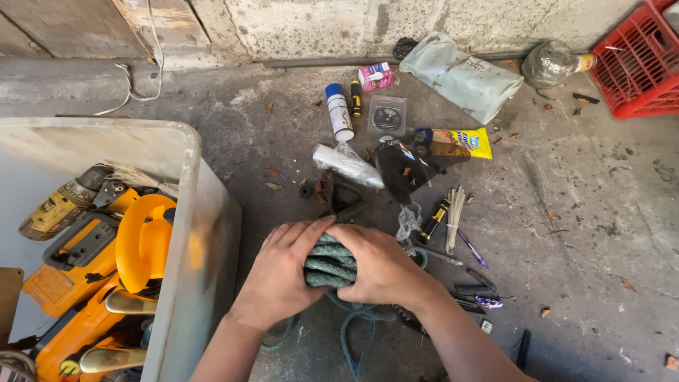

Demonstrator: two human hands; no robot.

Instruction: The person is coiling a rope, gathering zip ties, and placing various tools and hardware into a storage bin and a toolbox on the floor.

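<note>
Concrete floor [580, 212] littered with small tools; grey bin [191, 233] of orange power tools at 9 o'clock. Left hand [279, 276] and right hand [382, 269] both clamped on a coiled green rope [329, 263] at centre, loose end trailing toward 6 o'clock. Risk: the trailing rope could snag the pens [470, 247] at 3 o'clock, or the coil could slip and unravel.

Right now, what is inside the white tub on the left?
The white tub holds orange power tools, with a yellow drill behind them. Whatever lies beneath the tools is covered, and the tub's lower part runs out of frame.
</note>
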